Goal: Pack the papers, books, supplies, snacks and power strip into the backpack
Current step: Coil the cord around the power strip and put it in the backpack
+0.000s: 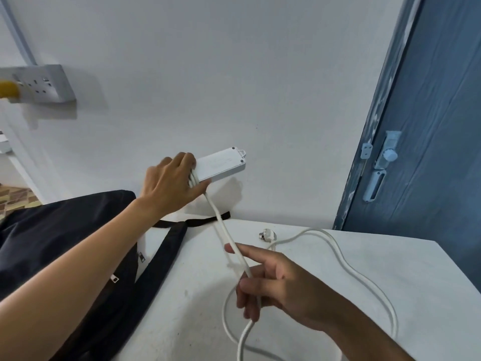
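White table (338,256), left hand (170,185) gripping power strip (221,165)

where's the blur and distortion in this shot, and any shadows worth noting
Head view: wide-angle lens bends the door edge and tilts the wall socket; the yellow thing at the left edge is smeared; the power strip in the left hand casts a soft shadow on the wall; the cord by the right hand shows slight motion blur.
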Demonstrator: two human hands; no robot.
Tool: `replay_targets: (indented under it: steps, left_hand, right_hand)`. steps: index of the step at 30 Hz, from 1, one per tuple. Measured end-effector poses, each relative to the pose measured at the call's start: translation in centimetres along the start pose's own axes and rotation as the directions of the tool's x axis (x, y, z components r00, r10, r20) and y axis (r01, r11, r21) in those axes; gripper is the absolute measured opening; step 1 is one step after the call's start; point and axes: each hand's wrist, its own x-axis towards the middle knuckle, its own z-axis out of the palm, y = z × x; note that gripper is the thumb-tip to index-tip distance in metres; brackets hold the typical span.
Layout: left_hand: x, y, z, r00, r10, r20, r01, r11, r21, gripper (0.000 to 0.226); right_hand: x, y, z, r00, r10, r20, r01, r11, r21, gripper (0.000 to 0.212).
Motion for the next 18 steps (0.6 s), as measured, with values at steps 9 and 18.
replay_targets:
  steps: [9, 18]
  left_hand:
    - [0.4, 2.0, 1.7, 0.981, 0.085, 0.177, -0.088, 0.996, 0.006, 0.078]
    - [-1.2, 4.4, -0.2, 0.883, 0.422, 0.204, -0.262, 0.805, -0.531, 0.088]
  right_hand:
    - [-1.6, -3.7, 0.3, 0.964, -0.236, -0.120, 0.089, 0.715, -0.694, 0.014]
    - [-0.3, -11.8, -7.7, 0.594, -0.717, -0.366, -0.003, 0.452, -0.892, 0.016]
